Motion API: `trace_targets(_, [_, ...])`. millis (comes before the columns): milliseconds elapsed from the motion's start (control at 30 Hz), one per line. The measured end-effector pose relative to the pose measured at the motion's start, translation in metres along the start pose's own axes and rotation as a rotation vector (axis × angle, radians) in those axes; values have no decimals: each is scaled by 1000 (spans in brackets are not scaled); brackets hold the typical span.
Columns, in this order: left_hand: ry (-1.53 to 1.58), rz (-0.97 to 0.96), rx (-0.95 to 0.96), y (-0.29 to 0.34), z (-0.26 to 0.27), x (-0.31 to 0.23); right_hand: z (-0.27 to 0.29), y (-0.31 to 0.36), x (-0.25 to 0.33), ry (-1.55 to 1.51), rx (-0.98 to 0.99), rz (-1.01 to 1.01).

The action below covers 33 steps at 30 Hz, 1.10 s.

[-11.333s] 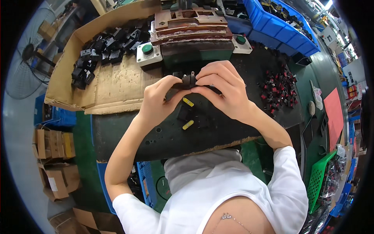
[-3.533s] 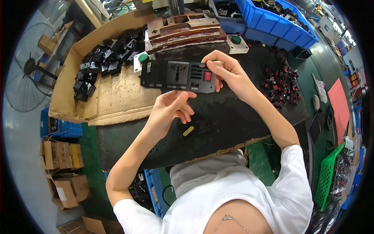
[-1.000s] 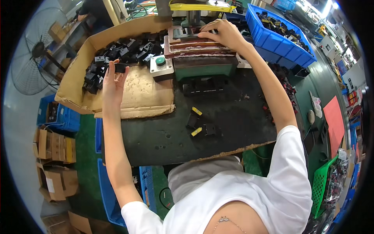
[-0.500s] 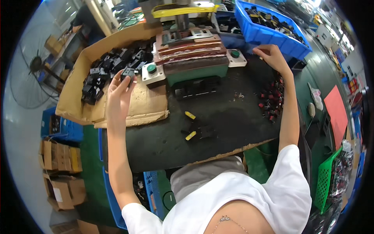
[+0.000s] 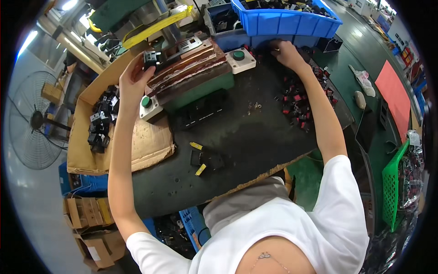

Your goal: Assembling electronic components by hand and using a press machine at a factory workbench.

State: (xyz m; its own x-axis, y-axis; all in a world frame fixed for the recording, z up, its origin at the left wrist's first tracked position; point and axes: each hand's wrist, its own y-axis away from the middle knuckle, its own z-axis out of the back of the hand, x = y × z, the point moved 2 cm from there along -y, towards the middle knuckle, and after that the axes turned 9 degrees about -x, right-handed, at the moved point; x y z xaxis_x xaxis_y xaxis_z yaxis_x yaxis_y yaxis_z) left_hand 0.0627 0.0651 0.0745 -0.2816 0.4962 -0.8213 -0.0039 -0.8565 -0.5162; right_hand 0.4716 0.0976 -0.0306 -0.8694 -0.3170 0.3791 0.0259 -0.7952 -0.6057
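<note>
My left hand [image 5: 132, 78] is raised at the left end of the press fixture, pinching a small black plastic housing [image 5: 152, 58] with light metal bits. My right hand [image 5: 289, 55] reaches far out, beside the blue bin wall at the back. Its fingers are bent together over a dark patch, and what they hold, if anything, is hidden. Below that forearm lies a scatter of small black and red parts [image 5: 299, 98]. On the dark worktop [image 5: 255, 150] nearer my body rest two yellow pieces, the upper one [image 5: 196, 145] and the lower one [image 5: 200, 170], beside a black part.
The press fixture [image 5: 196, 86] stands between two green push buttons, the right one [image 5: 238, 55] and the left one [image 5: 146, 102]. A cardboard box [image 5: 153, 146] of black housings is at the left. Behind sits a blue bin [image 5: 287, 23]. A fan [image 5: 36, 119] stands far left.
My left hand has lifted the black housing from over the cardboard box toward the fixture. My right hand has moved farther in toward the bin. The whole view has turned and shifted.
</note>
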Motion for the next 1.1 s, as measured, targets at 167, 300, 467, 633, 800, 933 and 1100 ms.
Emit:
trace_targets(167, [-194,-267,88,-26,-18,15,-2,0,10,49,19,30])
trace_targets(300, [-404,-458,110,-35,-28,9,4,2,22,40,137,-61])
trace_targets(467, [-483,-501,205,-49,-37,16,10,2,25,67,98,-83])
trace_targets(633, [-501,-522,223,-52,-40,16,13,2,22,31,173,-61])
trace_targets(800, [-580,-588,307,-49,-36,10,21,-1,35,-24,144,-127])
trace_targets(933, [-570,-556,315,-48,-37,10,29,-3,43,-228,116,-59])
trace_targets(1100, [-626,-486,330,-48,-40,12,34,-3,63,-626,254,-132])
